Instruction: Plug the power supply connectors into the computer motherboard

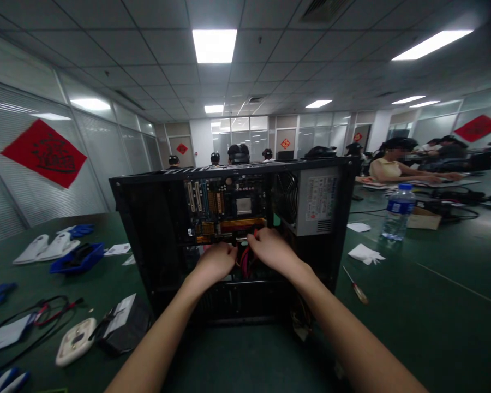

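A black computer case [339, 256] stands open-sided before me on the green table. Inside it are a motherboard [228, 203] and, at the upper right, a silver power supply [317, 202]. Both my hands reach into the case below the motherboard's orange slots. My left hand [216, 261] is closed, thumb against the fingers; what it holds is hidden. My right hand [273, 246] is closed in a pinch at a red cable end by the board's lower edge. Red and dark cables [244, 263] hang between the two hands.
Left of the case lie a blue tray [77, 258], white gloves [45, 248], a black box-shaped part [125, 326], a white device [76, 341] and loose leads. On the right are a screwdriver [357, 288], crumpled tissue [366, 254], a water bottle [397, 213] and a seated person [393, 164].
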Available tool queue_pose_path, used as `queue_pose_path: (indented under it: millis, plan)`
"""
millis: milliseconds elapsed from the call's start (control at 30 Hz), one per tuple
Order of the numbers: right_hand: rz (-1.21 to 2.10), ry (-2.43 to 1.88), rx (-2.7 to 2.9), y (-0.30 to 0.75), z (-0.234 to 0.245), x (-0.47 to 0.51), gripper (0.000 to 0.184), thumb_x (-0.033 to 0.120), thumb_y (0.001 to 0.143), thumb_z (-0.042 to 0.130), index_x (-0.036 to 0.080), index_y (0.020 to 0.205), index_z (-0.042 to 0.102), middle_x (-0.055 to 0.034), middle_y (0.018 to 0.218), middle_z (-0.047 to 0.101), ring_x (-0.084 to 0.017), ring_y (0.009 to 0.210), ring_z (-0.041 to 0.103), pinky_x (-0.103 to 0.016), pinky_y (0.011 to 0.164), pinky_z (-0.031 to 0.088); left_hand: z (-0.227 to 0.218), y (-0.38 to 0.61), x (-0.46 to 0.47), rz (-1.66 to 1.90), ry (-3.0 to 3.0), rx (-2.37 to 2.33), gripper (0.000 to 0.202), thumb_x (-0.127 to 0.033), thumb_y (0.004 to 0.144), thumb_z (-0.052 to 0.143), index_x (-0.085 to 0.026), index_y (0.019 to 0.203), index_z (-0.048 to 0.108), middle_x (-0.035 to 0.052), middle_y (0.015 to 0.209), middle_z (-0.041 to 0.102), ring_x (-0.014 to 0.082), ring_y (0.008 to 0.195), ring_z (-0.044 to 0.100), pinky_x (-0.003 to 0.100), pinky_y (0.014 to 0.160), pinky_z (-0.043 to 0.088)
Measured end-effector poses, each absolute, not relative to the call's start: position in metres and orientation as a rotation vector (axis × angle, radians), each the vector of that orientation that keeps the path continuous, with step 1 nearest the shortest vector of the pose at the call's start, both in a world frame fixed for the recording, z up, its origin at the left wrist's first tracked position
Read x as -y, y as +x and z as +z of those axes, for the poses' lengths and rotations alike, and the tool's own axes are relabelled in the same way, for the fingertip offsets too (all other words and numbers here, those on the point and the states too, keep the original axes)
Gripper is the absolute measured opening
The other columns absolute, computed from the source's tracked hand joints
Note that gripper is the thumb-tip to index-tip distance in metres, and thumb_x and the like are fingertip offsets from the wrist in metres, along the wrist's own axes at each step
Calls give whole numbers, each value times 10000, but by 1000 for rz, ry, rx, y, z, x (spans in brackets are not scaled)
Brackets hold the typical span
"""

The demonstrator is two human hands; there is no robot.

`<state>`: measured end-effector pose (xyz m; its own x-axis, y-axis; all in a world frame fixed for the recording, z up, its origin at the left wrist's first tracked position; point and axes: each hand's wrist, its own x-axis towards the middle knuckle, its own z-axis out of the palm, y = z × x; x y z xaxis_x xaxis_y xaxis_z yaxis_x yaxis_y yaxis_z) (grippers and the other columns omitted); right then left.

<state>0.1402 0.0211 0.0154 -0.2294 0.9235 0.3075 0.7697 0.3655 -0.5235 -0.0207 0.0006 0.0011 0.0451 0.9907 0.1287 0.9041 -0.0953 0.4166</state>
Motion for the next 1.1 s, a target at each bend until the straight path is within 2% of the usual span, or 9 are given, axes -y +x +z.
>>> queue_pose_path:
  millis: [133, 267, 633, 1100]
  plan:
    - [498, -1570, 2011, 142, -4, -38, 384, 294, 939, 449, 98, 840, 763, -161, 816, 753, -213, 724, 683, -273, 599, 384, -7, -21, -5, 487, 2137, -2007, 377, -368, 939, 437, -181, 765, 714, 108, 842, 754, 220, 780, 669, 290, 639, 360]
    - [445, -1564, 2039, 139, -11, -39, 394, 325, 942, 441, 108, 889, 766, -170, 876, 761, -233, 771, 701, -281, 603, 388, -4, -17, -3, 417, 2157, -2030, 395, -369, 946, 418, -185, 794, 732, 121, 866, 764, 231, 808, 695, 295, 642, 385]
    - [369, -1580, 2045, 137, -12, -38, 388, 339, 929, 430, 133, 860, 751, -163, 909, 761, -250, 837, 712, -290, 605, 364, 1, -1, 0, 335, 2211, -2103, 469, -373, 985, 332, -152, 1000, 746, 186, 1048, 751, 314, 960, 717, 359, 773, 506]
    - [399, -1572, 2056, 137, -4, -29, 401, 332, 952, 425, 104, 896, 751, -201, 969, 754, -287, 910, 717, -303, 658, 415, 2, 0, 7, 364, 2192, -2161, 481, -375, 988, 335, -127, 982, 748, 223, 1029, 742, 336, 975, 716, 393, 822, 515]
